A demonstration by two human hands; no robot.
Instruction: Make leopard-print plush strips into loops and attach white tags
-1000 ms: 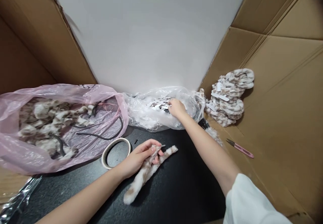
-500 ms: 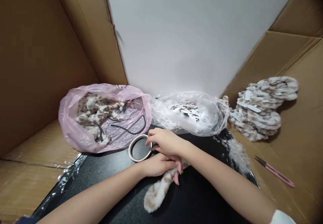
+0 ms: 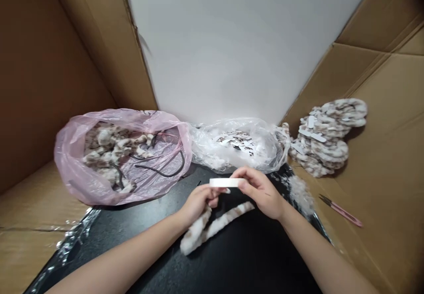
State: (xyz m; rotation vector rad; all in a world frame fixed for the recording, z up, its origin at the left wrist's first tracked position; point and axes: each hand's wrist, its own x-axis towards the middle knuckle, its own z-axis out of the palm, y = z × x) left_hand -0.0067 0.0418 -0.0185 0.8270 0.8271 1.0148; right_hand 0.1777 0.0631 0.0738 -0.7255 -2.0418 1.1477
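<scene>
Right grip [image 3: 266, 195] on tape roll [image 3: 225, 182]

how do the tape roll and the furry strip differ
The tape roll is smooth and white; the furry strip is white with brownish patches. The roll shows edge-on as a straight band; the strip bends into a V. The right hand holds the roll; the left hand holds one strip end. Both are held.

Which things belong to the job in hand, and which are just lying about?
In the job:
white roll of tape, right hand
brown-and-white fluffy strip, left hand
probably: pink plastic bag of matching pieces; clear plastic bag of white slips; pale fluffy heap

Seemingly idle:
pink-handled snips
wispy white scraps
</scene>
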